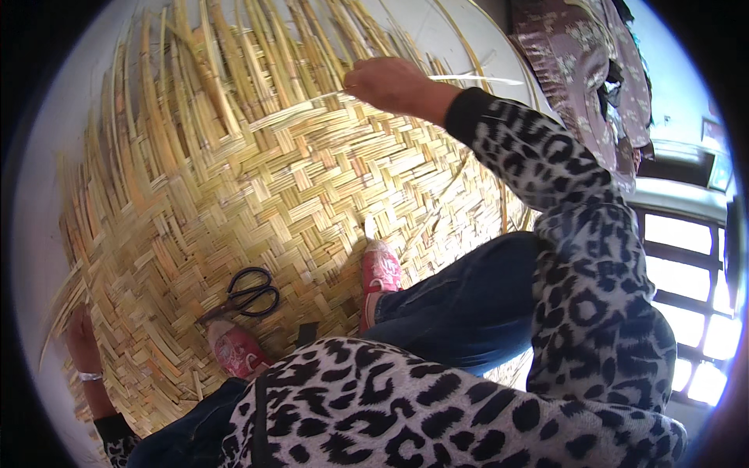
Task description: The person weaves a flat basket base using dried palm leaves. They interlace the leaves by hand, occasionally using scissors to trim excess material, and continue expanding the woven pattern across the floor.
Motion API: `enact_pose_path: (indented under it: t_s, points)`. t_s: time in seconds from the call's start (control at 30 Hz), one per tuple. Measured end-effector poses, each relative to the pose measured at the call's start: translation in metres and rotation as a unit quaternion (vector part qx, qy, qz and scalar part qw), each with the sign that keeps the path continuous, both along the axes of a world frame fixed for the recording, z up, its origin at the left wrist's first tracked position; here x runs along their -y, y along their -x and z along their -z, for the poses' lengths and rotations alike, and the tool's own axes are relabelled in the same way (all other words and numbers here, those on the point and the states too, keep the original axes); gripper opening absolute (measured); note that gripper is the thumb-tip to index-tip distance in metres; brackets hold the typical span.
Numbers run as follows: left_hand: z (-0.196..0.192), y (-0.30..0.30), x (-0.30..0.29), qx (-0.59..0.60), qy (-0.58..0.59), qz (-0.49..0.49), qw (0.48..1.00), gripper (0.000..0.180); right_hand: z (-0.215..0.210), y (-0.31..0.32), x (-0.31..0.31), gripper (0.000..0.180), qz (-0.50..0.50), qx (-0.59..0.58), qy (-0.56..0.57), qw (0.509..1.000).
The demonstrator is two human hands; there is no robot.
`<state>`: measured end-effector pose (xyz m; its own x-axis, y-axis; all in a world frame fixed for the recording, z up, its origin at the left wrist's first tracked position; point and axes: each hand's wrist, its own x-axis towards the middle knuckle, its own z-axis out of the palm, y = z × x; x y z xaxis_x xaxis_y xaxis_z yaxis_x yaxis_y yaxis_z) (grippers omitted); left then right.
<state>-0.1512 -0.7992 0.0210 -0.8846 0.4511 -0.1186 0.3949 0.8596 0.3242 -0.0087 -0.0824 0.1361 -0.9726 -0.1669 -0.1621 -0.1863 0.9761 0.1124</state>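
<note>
A large woven mat [312, 187] of flat, straw-coloured strips spreads beneath me in a slanting pattern. Along its far side, loose unwoven strips [211, 78] fan outward. At the far edge of the weave, my right hand [390, 84] is closed round a pale flat strip [476, 78]. One end of that strip sticks out to the right past my wrist, and to the left it seems to run along the weave. Low on the left, my left hand [81, 331] is at the mat's left edge, beside loose strip ends [66, 300]; its fingers are hard to make out.
Dark-handled scissors [253, 292] lie on the mat by my left shoe [236, 349]. My right shoe [381, 269] also stands on the weave. A small dark piece [308, 334] lies between my feet. Floral cloth [585, 70] hangs at the far right, with a bright barred window [686, 273] nearer.
</note>
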Motion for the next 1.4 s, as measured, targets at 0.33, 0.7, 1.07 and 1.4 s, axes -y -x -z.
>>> enact_pose_path:
  t_s: [0.33,0.7,1.07,1.4]
  points:
    - [-0.038,-0.033,-0.047,0.011,0.164,0.161,0.973,0.044,0.082,-0.263,-0.046,0.054,0.589,0.113,0.078,0.797]
    - [-0.13,0.043,-0.162,0.003,0.12,0.244,0.962,0.042,0.152,-0.316,-0.041,0.028,0.682,-0.033,0.257,0.683]
    - [-0.101,-0.033,-0.308,0.123,0.166,0.412,0.887,0.041,0.133,-0.53,-0.1,0.056,0.802,-0.147,-0.074,0.574]
    - [-0.069,-0.002,-0.32,0.158,0.185,0.336,0.91,0.036,0.179,-0.714,-0.039,0.041,0.926,0.029,0.078,0.368]
